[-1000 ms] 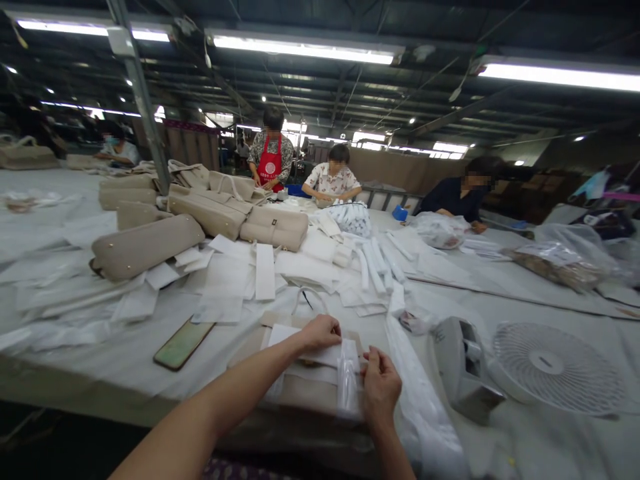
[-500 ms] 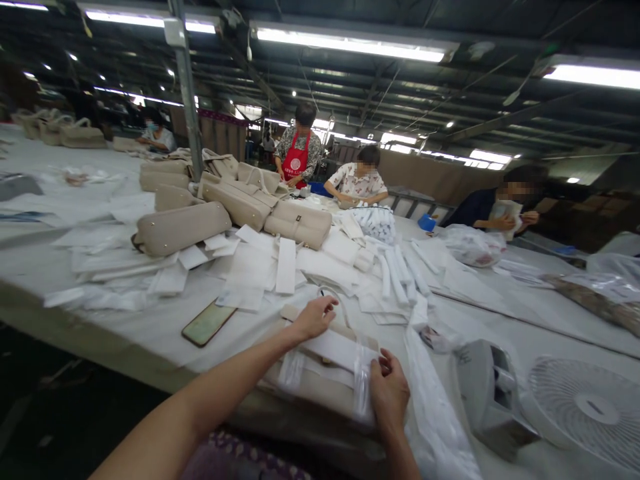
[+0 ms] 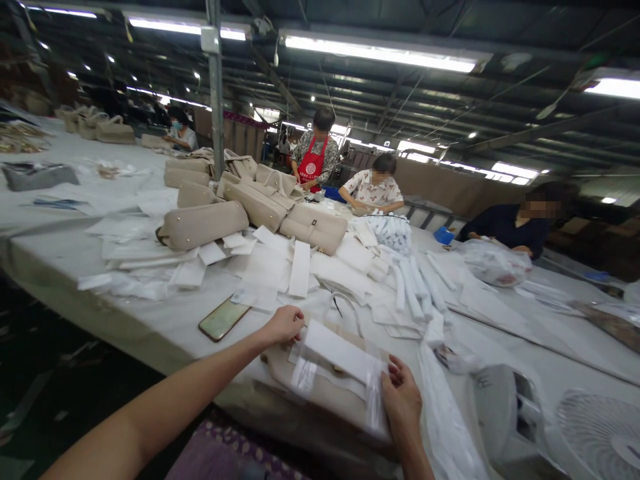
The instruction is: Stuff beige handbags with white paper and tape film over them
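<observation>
A beige handbag [image 3: 325, 393] lies before me at the table's near edge. A white padding strip [image 3: 340, 353] covers its upper part, and clear plastic strips [image 3: 304, 373] run down its front on both sides. My left hand [image 3: 286, 325] is closed in a pinch at the bag's upper left corner. On the right, my right hand [image 3: 403, 393] has its fingers curled against the bag's side edge, with the thumb hidden in part. Behind the bag a thin pale handle loop [image 3: 355, 310] arches up, a small dark piece beside it.
A phone [image 3: 223, 319] lies left of the bag. White padding sheets [image 3: 300, 267] and several finished beige handbags [image 3: 205, 223] are heaped beyond. White foam rolls [image 3: 410, 287], a grey-white box [image 3: 505, 413] and a fan [image 3: 605, 427] stand to the right. Several people work across the table.
My left hand has moved left and down from above the bag to its upper left corner. My right hand stays at the right edge. The view has shifted slightly left.
</observation>
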A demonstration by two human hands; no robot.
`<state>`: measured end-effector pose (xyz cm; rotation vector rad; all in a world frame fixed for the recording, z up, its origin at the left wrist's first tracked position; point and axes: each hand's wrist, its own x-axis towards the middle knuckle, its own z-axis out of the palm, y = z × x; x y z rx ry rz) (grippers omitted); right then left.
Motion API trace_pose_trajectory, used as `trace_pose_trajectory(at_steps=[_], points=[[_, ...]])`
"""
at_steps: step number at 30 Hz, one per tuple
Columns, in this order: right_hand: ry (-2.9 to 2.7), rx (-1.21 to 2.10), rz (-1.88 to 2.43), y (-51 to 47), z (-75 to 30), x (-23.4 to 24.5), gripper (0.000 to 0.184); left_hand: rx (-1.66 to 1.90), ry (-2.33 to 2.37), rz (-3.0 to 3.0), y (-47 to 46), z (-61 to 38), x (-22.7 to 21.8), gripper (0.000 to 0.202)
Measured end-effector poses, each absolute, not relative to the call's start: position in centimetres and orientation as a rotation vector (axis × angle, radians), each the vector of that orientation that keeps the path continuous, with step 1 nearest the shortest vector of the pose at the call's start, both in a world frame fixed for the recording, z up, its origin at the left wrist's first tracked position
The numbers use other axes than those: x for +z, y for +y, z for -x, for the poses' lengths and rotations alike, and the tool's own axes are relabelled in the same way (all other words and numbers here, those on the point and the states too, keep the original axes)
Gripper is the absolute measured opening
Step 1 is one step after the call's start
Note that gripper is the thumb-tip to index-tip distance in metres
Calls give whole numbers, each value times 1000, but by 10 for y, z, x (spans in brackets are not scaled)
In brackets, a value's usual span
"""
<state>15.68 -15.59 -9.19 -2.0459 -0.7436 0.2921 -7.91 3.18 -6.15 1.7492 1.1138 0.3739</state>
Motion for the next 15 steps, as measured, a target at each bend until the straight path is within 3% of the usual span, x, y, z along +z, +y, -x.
trace_pose_trajectory(at_steps=[3, 8, 15], points=[[-777, 276, 2130, -158, -159, -83, 56, 332, 1089, -1731, 33, 79, -57, 18], [-1144, -165, 2215, -130, -127, -43, 48, 232, 1070, -1694, 29, 75, -51, 17], [-1820, 290, 2160, -73, -66, -38, 43, 148, 1113, -1631, 28, 73, -35, 17]])
